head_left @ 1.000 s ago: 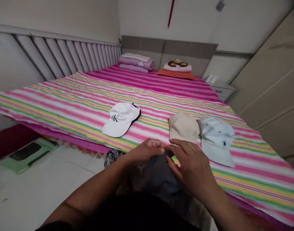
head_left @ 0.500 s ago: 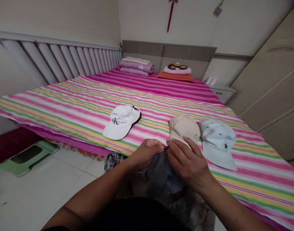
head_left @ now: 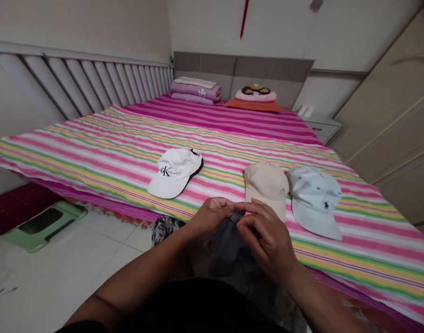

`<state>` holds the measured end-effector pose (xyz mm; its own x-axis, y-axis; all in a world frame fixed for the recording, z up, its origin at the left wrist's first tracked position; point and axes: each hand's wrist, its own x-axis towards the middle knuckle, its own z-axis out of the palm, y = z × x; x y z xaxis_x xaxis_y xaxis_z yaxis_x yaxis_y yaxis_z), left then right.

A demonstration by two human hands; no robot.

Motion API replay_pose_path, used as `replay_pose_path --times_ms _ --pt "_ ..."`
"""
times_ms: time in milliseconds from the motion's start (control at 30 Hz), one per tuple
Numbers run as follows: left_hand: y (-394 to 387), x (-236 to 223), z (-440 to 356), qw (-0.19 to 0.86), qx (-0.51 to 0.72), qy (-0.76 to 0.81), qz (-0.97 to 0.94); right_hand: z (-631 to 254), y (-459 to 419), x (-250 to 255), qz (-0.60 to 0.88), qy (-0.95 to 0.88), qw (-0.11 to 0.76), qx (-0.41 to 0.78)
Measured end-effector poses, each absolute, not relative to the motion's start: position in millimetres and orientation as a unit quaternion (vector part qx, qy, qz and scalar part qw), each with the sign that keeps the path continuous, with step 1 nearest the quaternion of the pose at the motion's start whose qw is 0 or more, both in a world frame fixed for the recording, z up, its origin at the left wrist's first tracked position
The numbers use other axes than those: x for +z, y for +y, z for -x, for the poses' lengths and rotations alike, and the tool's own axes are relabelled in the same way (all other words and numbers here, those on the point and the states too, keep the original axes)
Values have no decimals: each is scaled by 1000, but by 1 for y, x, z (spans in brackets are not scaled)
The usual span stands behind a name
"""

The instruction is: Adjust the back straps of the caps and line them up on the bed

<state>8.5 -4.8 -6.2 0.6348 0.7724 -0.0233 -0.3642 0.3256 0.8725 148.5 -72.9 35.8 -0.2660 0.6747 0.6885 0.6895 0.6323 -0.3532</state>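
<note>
A dark grey cap (head_left: pixel 226 252) hangs between my hands in front of my lap, its lower part in shadow. My left hand (head_left: pixel 212 215) is closed on the cap's upper edge, thumb on top. My right hand (head_left: pixel 267 236) has its fingers bent and closed at the same edge, their tips meeting the left hand's fingers. Just beyond my hands lies a beige cap (head_left: pixel 265 180), partly covered by the right fingers. Beside it sits a pale blue cap (head_left: pixel 314 199) with a small dark logo. Farther left rests a white cap (head_left: pixel 177 169) with black "CK" lettering.
The caps lie on a striped sheet (head_left: pixel 104 148) over a bed. Folded purple bedding (head_left: pixel 196 90) and a pink folded item (head_left: pixel 255 95) sit by the headboard (head_left: pixel 274 76). A green stool (head_left: pixel 45 231) stands on the tiled floor at left. A wardrobe (head_left: pixel 389 106) is at right.
My right hand's fingers have gone from fairly straight over the cap to bent, reaching against my left fingers. The view has tipped slightly downward. The caps on the bed stay put.
</note>
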Motion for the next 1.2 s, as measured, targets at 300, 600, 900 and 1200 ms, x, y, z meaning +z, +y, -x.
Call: replay_pose_path --times_ms 300,600,900,1200 --pt "-5 0 -6 818 335 168 -435 -168 -63 18 450 -609 454 469" --pt "-2 10 4 746 346 191 -537 -153 -69 22 514 -664 451 303" --pt "-6 15 6 761 342 220 -506 -149 -76 26 523 -648 493 253" --pt "-7 16 13 785 227 227 -529 -146 -77 27 530 -587 516 329"
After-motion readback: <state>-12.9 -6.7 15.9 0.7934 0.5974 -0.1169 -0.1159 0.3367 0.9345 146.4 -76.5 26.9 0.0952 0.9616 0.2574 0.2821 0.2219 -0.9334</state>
